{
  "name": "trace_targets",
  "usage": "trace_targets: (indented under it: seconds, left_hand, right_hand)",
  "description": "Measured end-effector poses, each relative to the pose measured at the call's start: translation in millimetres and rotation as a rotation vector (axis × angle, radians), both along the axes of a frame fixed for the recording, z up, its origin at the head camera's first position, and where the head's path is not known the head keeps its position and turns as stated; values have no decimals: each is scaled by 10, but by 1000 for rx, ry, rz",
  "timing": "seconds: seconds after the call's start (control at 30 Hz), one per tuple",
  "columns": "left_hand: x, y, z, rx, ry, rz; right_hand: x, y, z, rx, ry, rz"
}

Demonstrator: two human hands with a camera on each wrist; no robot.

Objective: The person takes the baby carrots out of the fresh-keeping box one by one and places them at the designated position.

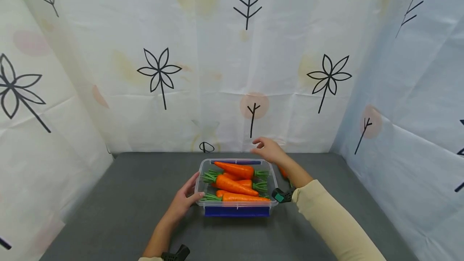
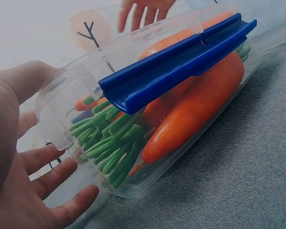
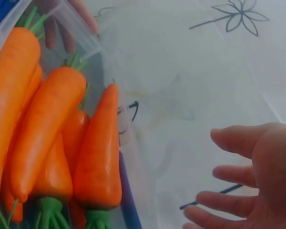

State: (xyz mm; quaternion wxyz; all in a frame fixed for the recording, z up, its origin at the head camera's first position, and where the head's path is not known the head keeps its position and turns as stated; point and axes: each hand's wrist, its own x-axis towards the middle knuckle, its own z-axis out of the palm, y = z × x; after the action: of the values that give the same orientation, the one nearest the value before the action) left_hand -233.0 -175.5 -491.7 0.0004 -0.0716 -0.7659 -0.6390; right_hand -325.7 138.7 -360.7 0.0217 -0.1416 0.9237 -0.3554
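Observation:
A clear plastic box (image 1: 237, 204) with blue latches stands on the grey table, holding several orange carrots (image 1: 232, 184) with green tops. My left hand (image 1: 186, 198) rests against the box's left end, its thumb at the rim by the near corner. In the left wrist view the fingers (image 2: 52, 179) spread loosely along the outer wall. Beyond the far right corner of the box my right hand (image 1: 270, 150) is raised, holding nothing. The right wrist view shows its fingers (image 3: 229, 206) apart, with the box and carrots off to the side.
Another carrot (image 1: 282, 171) lies to the right of the box, partly hidden by my right forearm. A blue latch (image 1: 237, 211) hangs at the box's near side. White patterned cloth (image 1: 217, 104) encloses the table (image 1: 137, 200) at the back and both sides.

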Motion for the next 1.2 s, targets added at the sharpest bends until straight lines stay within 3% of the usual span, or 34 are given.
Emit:
trace_targets:
  seconds: [0.3,0.47,0.77,1.2]
  left_hand:
    - [16,6,6,19,17,-16]
    - [9,-2,20,18,3,-11]
    - [-26,-2,-26,7,12,-6]
    - [-11,15,-10,0,-3,1]
  right_hand:
    - [46,-159,-86,21,-113,89]
    - [37,-226,-143,45,-134,87]
    - [-3,-318,-264,151,-174,184]
    - [8,-370,-291,309,-189,243]
